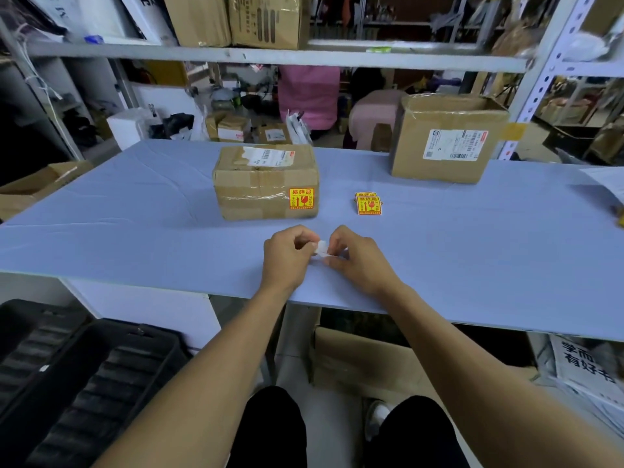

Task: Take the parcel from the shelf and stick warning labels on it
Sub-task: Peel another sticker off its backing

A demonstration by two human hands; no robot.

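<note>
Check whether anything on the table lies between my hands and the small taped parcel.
Nothing visible does. Only bare blue table surface lies between both hands, left hand and right hand, and the small taped brown cardboard parcel. The stack of yellow warning labels sits off to its right.

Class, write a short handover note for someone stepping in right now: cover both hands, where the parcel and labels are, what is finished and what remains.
Left hand and right hand: both pinch a small white piece between them, above the table's near edge; whether it is a label or its backing cannot be told.
Parcel: on the table, ahead of the hands.
Done: one yellow warning label is stuck on the parcel's near face.
Spare labels: a small stack lies right of the parcel.
Left: stick further labels on the parcel.
</note>
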